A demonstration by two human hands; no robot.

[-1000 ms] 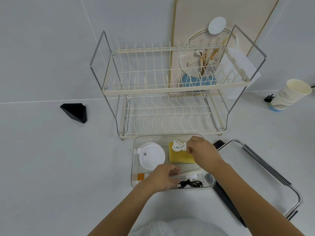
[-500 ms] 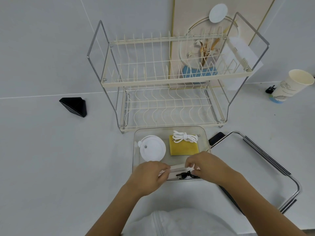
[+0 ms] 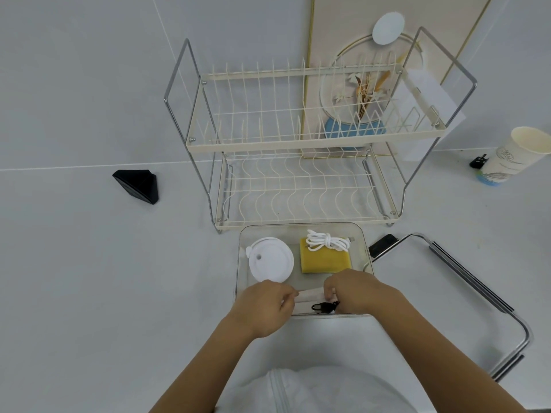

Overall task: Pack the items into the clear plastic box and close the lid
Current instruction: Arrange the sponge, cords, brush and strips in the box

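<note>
Since a second ago, your right hand point(image 3: 354, 290) is leaving the white cord point(image 3: 326, 242) on the yellow sponge point(image 3: 325, 260) and joining your left hand point(image 3: 265, 305) near you. Both are pinching narrowly on a pale flat packet point(image 3: 310, 293), long axis running left-right, inside the clear plastic box point(image 3: 240, 257).

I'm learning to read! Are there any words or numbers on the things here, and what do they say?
White paper cup with a blue base: it carries a printed emblem and small lines of print, too blurred to read.
White round plastic lid in the clear plastic box: no print visible.
Nothing else shows any words or numbers.
</note>
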